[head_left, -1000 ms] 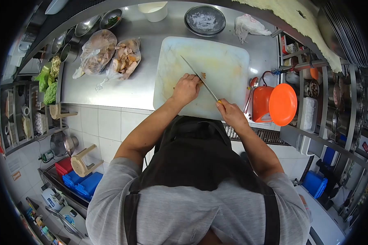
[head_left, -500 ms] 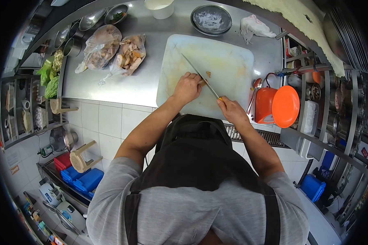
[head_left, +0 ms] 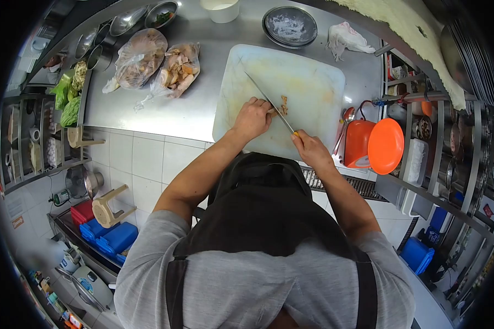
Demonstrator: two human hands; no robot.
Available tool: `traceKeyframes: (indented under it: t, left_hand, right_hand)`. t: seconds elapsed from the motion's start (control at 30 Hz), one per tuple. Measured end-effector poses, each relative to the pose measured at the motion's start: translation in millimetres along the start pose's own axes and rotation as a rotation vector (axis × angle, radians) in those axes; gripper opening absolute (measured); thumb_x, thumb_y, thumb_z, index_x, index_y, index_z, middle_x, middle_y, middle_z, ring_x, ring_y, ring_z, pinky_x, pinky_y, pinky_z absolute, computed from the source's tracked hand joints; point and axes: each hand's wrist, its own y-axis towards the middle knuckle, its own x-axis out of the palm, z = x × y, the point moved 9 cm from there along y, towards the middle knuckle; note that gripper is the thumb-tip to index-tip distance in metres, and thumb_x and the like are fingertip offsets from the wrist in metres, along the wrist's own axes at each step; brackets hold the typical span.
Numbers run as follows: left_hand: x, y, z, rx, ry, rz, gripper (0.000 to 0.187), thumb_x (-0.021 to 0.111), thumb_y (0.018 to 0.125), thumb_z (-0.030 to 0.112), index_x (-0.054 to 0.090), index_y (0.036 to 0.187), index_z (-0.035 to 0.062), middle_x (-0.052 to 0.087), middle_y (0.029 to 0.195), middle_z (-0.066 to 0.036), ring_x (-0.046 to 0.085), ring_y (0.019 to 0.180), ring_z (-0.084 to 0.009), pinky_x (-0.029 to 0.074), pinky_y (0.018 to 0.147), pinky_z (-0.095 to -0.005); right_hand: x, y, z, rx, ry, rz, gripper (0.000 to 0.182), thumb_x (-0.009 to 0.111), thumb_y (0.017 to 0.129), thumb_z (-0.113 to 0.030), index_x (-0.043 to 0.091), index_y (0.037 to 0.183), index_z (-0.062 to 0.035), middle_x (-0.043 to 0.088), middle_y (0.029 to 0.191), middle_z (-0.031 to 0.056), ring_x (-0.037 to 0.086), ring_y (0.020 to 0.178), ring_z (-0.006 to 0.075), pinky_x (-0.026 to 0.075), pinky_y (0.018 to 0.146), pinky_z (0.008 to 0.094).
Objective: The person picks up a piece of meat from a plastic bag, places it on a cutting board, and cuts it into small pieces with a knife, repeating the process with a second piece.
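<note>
A white cutting board [head_left: 307,77] lies on the metal counter. My right hand [head_left: 313,151] is closed on the yellow handle of a long knife [head_left: 262,93], whose blade points up and left across the board. Just left of the blade, my left hand [head_left: 252,118] has its fingers curled against a small brown piece of food, mostly hidden by the fingertips. Small brown cut pieces [head_left: 284,105] lie in a short line right of the blade.
Two plastic bags of meat [head_left: 142,57] [head_left: 178,74] lie at the left. Stacked metal bowls [head_left: 290,27], a white tub [head_left: 220,11] and a crumpled white cloth [head_left: 348,39] are behind. An orange plate [head_left: 386,146] and spoon [head_left: 348,116] stand right of the board.
More brown pieces lie to the right of the blade than before. Both hands keep nearly the same pose, and the counter view has shifted slightly.
</note>
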Motion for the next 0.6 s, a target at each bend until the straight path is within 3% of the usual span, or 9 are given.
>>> traceKeyframes:
  t: [0.13, 0.33, 0.6]
  left_hand:
    - [4, -1, -2, -0.001, -0.008, 0.008, 0.021, 0.067, 0.074, 0.007, 0.068, 0.095, 0.0023, 0.067, 0.093, -0.013, 0.061, 0.094, -0.0309, 0.050, 0.086, -0.0397]
    - [-5, -3, -2, -0.019, 0.005, -0.003, 0.023, 0.068, 0.073, 0.008, 0.069, 0.096, 0.0032, 0.068, 0.092, -0.013, 0.061, 0.093, -0.0313, 0.050, 0.086, -0.0399]
    - [3, -7, -10, -0.022, -0.015, 0.018, 0.023, 0.068, 0.073, 0.009, 0.071, 0.096, 0.0043, 0.067, 0.089, -0.013, 0.061, 0.089, -0.0311, 0.050, 0.084, -0.0395]
  right_hand:
    - [22, 35, 4, 0.029, -0.064, 0.001, 0.033, 0.049, 0.101, -0.035, 0.057, 0.100, -0.0024, 0.064, 0.080, 0.0287, 0.061, 0.076, 0.0508, 0.046, 0.070, 0.0582]
    - [10, 25, -4, -0.020, 0.024, 0.081, 0.033, 0.048, 0.101, -0.034, 0.057, 0.101, -0.0024, 0.064, 0.079, 0.0294, 0.060, 0.076, 0.0511, 0.046, 0.069, 0.0589]
    - [27, 26, -5, 0.028, -0.051, -0.045, 0.032, 0.048, 0.101, -0.034, 0.057, 0.103, -0.0035, 0.064, 0.079, 0.0293, 0.061, 0.078, 0.0503, 0.046, 0.070, 0.0589]
